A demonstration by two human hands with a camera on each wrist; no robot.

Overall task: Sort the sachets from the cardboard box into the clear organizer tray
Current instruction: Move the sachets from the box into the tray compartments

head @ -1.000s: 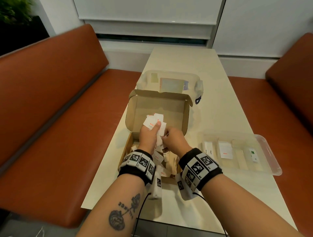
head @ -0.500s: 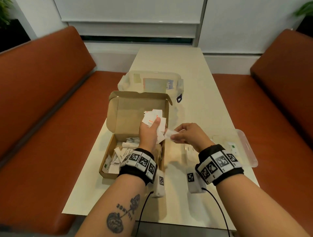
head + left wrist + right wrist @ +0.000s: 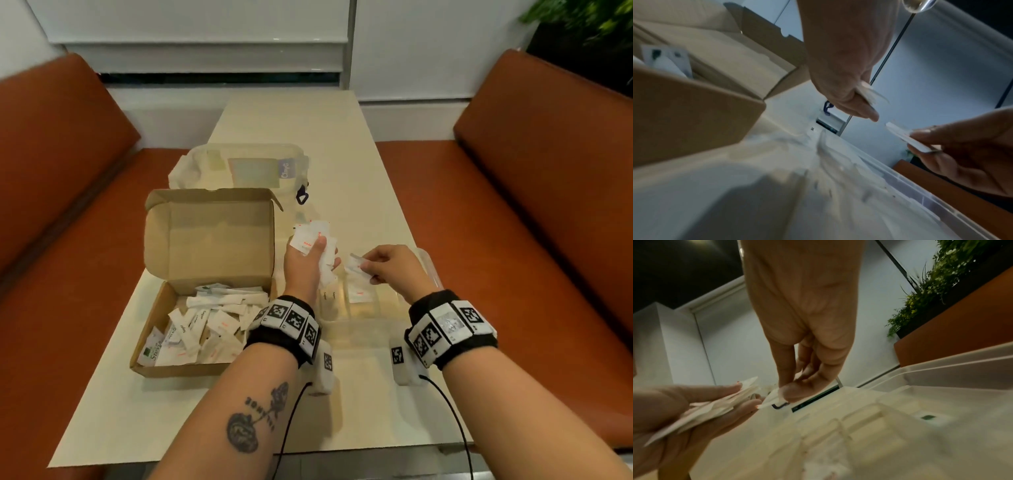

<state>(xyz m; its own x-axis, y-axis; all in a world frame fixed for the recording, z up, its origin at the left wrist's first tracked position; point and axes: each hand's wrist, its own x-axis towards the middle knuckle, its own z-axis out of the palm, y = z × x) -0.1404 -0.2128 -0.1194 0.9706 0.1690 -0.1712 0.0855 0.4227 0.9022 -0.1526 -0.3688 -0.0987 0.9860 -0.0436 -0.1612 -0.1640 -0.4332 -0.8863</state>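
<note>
My left hand [image 3: 310, 270] grips a fan of sachets [image 3: 313, 240] as stock. My right hand [image 3: 390, 270] pinches one sachet [image 3: 358, 269] over the tray [image 3: 433, 274], ready to drop

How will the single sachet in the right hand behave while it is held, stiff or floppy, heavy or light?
The sachet probably flexes a little: it is thin and flat, seen edge-on in the left wrist view. It seems very light, since the right hand pinches it by one end. It will likely neither roll nor break.
</note>
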